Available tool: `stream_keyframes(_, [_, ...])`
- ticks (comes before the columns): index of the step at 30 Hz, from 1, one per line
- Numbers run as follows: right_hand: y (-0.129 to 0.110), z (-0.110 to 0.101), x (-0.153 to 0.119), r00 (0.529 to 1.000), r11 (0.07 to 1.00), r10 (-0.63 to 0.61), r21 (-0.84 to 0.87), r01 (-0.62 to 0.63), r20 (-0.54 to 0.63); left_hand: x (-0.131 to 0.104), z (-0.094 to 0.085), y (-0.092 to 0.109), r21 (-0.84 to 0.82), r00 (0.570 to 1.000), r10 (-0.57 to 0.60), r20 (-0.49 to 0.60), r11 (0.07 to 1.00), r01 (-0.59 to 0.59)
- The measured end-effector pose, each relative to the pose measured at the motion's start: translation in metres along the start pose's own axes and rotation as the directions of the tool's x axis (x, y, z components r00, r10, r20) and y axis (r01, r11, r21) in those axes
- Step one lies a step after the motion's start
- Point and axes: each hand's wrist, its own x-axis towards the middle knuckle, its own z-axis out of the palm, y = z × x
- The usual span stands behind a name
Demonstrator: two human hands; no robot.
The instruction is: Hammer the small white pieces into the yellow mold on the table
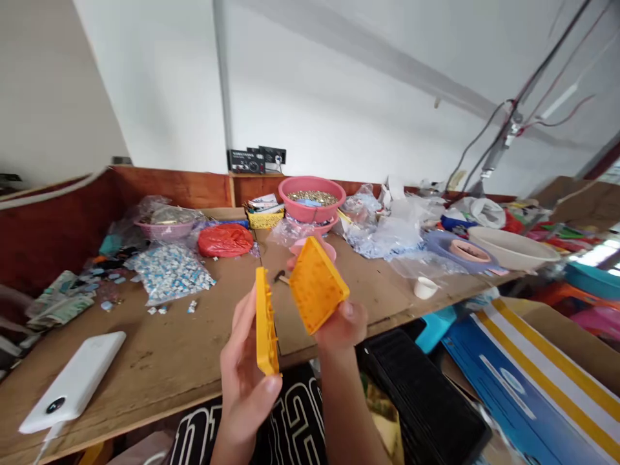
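Note:
My left hand [242, 381] grips a yellow plastic piece [266, 323] seen nearly edge-on, with small pegs along its right side. My right hand [341, 323] holds a second yellow plastic piece [317, 284], squarish and tilted, its broad face turned to the left. The two pieces are apart, raised above the front edge of the brown table [194, 349]. Fingers of my right hand are partly hidden behind its piece. Just beyond lies a small dark-headed tool [281, 276], and a pink bowl [329, 250] is partly covered by the right piece.
A white power bank [75, 381] with a cable lies at left. Behind are a bag of small blue-white pieces [169, 271], a red plastic bag [225, 240] and a pink basin [312, 210] of brass-coloured parts. A white cup [426, 288] stands near the right edge.

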Motion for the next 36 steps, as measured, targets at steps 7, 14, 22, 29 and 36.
stream_keyframes(7, [0.061,0.036,-0.038,0.986,0.963,0.099,0.238,-0.128,0.132,0.005,-0.033,0.006,0.254,0.986,0.158,-0.051,0.957,-0.141])
stream_keyframes(14, [0.067,0.016,-0.046,0.994,0.995,0.062,0.076,-0.069,0.088,0.021,-0.038,-0.009,0.277,0.996,0.077,0.043,0.957,-0.086])
stream_keyframes(22, [0.085,0.002,-0.039,0.992,0.988,0.101,-0.125,-0.09,0.079,0.021,-0.022,-0.035,0.186,0.996,0.03,0.08,0.981,-0.045])
stream_keyframes(29, [0.087,-0.008,-0.033,0.989,0.994,0.093,-0.062,-0.086,0.112,0.026,-0.026,-0.036,0.231,0.998,-0.014,0.054,0.973,0.001])
stream_keyframes(36, [0.091,-0.011,-0.036,0.993,0.994,0.109,-0.003,-0.109,0.055,0.028,-0.017,-0.04,0.229,0.998,0.013,0.067,0.973,-0.028])
